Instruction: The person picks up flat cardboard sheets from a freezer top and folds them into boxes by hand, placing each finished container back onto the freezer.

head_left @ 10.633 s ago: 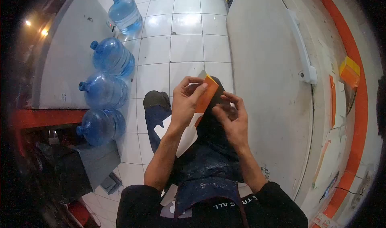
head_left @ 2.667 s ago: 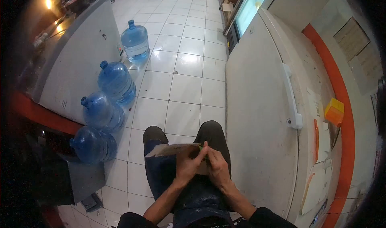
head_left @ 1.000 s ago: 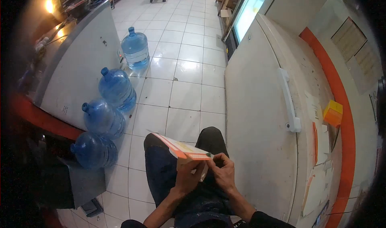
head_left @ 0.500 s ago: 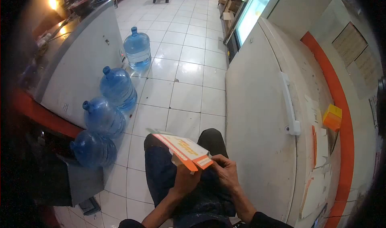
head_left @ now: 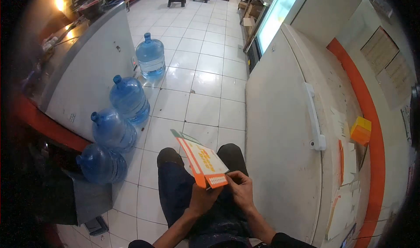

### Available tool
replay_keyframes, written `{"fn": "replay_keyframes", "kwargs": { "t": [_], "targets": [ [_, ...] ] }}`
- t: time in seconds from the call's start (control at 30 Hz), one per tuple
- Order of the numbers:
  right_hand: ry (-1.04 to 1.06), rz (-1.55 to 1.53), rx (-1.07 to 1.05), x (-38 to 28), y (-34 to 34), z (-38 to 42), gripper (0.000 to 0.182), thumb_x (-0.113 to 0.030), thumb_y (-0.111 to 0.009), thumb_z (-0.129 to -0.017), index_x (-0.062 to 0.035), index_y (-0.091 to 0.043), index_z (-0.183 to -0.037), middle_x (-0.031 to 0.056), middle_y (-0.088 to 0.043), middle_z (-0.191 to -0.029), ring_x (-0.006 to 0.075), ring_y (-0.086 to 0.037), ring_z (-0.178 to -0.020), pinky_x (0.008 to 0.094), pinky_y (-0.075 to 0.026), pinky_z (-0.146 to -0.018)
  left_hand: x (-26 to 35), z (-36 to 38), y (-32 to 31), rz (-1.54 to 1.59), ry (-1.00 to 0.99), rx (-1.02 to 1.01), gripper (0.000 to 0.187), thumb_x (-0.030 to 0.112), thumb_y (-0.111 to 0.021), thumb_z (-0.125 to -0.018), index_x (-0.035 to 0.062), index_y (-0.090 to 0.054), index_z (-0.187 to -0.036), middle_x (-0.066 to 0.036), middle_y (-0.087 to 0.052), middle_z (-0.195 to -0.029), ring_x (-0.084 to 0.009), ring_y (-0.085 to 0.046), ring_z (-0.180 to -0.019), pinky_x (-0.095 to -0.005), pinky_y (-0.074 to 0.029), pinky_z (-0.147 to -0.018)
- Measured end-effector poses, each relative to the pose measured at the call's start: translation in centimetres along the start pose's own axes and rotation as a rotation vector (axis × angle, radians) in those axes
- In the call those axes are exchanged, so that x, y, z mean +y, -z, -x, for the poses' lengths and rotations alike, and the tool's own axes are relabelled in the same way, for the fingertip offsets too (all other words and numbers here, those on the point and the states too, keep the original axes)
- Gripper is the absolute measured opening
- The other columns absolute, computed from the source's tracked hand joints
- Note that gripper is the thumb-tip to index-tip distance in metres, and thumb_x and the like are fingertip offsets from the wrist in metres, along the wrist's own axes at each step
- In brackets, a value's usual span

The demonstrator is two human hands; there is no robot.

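Above my lap is a partly folded cardboard box [head_left: 202, 158], white with yellow lettering, orange near flaps and a green far edge. My left hand [head_left: 204, 200] grips it from below at the orange end, its fingers partly hidden behind the card. At the near right corner, my right hand [head_left: 240, 189] has its thumb and fingers closed on the box's edge. The box tilts away from me, with its far flap standing out over the floor.
A row of blue water jugs [head_left: 151, 57] stands on the tiled floor to the left, beside a white panel [head_left: 94, 68]. Close on my right is a large white chest [head_left: 284, 138] with a handle. A small yellow-orange box [head_left: 361, 130] and flat cardboard pieces [head_left: 348, 160] lie on top.
The box has turned so its far end points more upward and away, and its green edge shows more. Both hands have stayed on it, shifting slightly.
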State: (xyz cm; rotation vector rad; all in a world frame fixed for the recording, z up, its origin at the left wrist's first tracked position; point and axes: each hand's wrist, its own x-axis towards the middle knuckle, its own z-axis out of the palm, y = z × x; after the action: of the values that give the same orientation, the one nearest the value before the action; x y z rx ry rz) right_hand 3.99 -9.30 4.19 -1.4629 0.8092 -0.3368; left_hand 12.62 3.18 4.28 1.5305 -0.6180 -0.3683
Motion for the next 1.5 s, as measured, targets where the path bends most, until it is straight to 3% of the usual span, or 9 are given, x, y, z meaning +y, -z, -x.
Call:
{"fn": "replay_keyframes", "kwargs": {
  "t": [0.73, 0.8, 0.87, 0.97, 1.03, 1.2, 1.33, 1.4, 1.5],
  "targets": [
    [0.041, 0.072, 0.030, -1.0, -1.0, 0.5, 0.024, -0.020, -0.072, -0.093, 0.0012, -0.071, -0.105, 0.0081, -0.074, -0.097, 0.0145, -0.068, -0.090, 0.0297, -0.054, -0.081, -1.0, 0.6, 0.1, -0.173, 0.097, -0.037, 0.019, 0.007, -0.068, -0.090, 0.0006, -0.068, -0.108, -0.020, -0.071, -0.090, -0.0317, -0.073, -0.079, -0.0364, -0.054, -0.067],
    [0.074, 0.031, 0.020, -0.2, -0.8, 0.5, 0.026, -0.021, -0.074, -0.092, 0.0012, -0.070, -0.106, 0.0075, -0.073, -0.095, 0.0143, -0.068, -0.090, 0.0293, -0.054, -0.081, -1.4, 0.1, -0.1, -0.250, -0.186, 0.052, 0.017, 0.010, -0.068, -0.090, 0.0004, -0.068, -0.104, -0.019, -0.070, -0.088, -0.0307, -0.071, -0.072, -0.0369, -0.053, -0.063],
    [0.116, 0.066, 0.033, 0.4, -0.9, 0.5, 0.024, -0.017, -0.072, -0.092, 0.0014, -0.070, -0.107, 0.0093, -0.072, -0.098, 0.0169, -0.068, -0.092, 0.0303, -0.054, -0.081, -1.0, 0.3, -0.5, -0.212, -0.170, 0.101, 0.016, 0.014, -0.068, -0.091, -0.0007, -0.067, -0.098, -0.018, -0.069, -0.083, -0.0293, -0.070, -0.071, -0.0366, -0.052, -0.063],
    [0.284, 0.231, 0.006, -0.4, -1.1, 0.5, 0.023, -0.009, -0.069, -0.090, 0.0016, -0.069, -0.110, 0.0133, -0.069, -0.103, 0.0234, -0.068, -0.095, 0.0330, -0.054, -0.084, -1.1, 1.0, -0.7, -0.043, 0.153, 0.059, 0.016, 0.012, -0.068, -0.092, -0.0033, -0.067, -0.097, -0.014, -0.070, -0.079, -0.0245, -0.071, -0.076, -0.0333, -0.052, -0.070],
    [0.411, 0.411, -0.104, -0.9, -1.2, 1.0, 0.035, 0.005, -0.059, -0.086, 0.0007, -0.066, -0.120, 0.0186, -0.058, -0.121, 0.0334, -0.063, -0.108, 0.0380, -0.052, -0.092, -2.2, 0.7, -0.7, -0.045, 0.080, 0.077, 0.017, 0.011, -0.068, -0.091, -0.0036, -0.067, -0.101, -0.014, -0.071, -0.080, -0.0219, -0.071, -0.079, -0.0322, -0.053, -0.073],
    [0.416, 0.396, -0.271, -0.4, -1.7, 1.4, 0.059, 0.012, -0.052, -0.081, -0.0066, -0.056, -0.137, 0.0199, -0.045, -0.132, 0.0363, -0.052, -0.123, 0.0414, -0.045, -0.103, -1.4, -0.1, 0.1, 0.194, 0.140, 0.169, 0.024, 0.004, -0.067, -0.092, -0.0004, -0.068, -0.115, -0.011, -0.074, -0.094, -0.0163, -0.070, -0.092, -0.0284, -0.054, -0.083],
    [0.442, 0.474, -0.379, -1.1, -1.6, 1.4, 0.055, 0.011, -0.053, -0.085, -0.0091, -0.058, -0.137, 0.0192, -0.049, -0.128, 0.0338, -0.055, -0.117, 0.0392, -0.047, -0.102, -2.3, -0.9, 2.6, 0.181, 0.358, 0.051, 0.020, 0.008, -0.067, -0.094, -0.0031, -0.070, -0.110, -0.009, -0.074, -0.095, -0.0130, -0.067, -0.088, -0.0272, -0.054, -0.079],
    [0.443, 0.366, -0.237, -2.0, -1.3, 1.0, 0.040, 0.007, -0.056, -0.089, -0.0046, -0.064, -0.127, 0.0158, -0.050, -0.126, 0.0292, -0.058, -0.113, 0.0362, -0.048, -0.095, -1.5, -1.7, 4.2, 0.128, 0.340, 0.035, 0.020, 0.012, -0.066, -0.096, -0.0046, -0.070, -0.106, -0.010, -0.073, -0.091, -0.0114, -0.066, -0.085, -0.0271, -0.053, -0.075],
    [0.499, 0.455, -0.225, -4.3, 0.4, -0.2, 0.054, 0.001, -0.062, -0.089, -0.0091, -0.051, -0.141, 0.0165, -0.046, -0.137, 0.0339, -0.048, -0.129, 0.0406, -0.043, -0.108, 0.2, -2.7, 7.6, -0.099, 0.328, -0.136, 0.027, 0.023, -0.062, -0.100, -0.0026, -0.067, -0.094, -0.003, -0.069, -0.084, -0.0089, -0.059, -0.076, -0.0296, -0.049, -0.067]
  ]
}}
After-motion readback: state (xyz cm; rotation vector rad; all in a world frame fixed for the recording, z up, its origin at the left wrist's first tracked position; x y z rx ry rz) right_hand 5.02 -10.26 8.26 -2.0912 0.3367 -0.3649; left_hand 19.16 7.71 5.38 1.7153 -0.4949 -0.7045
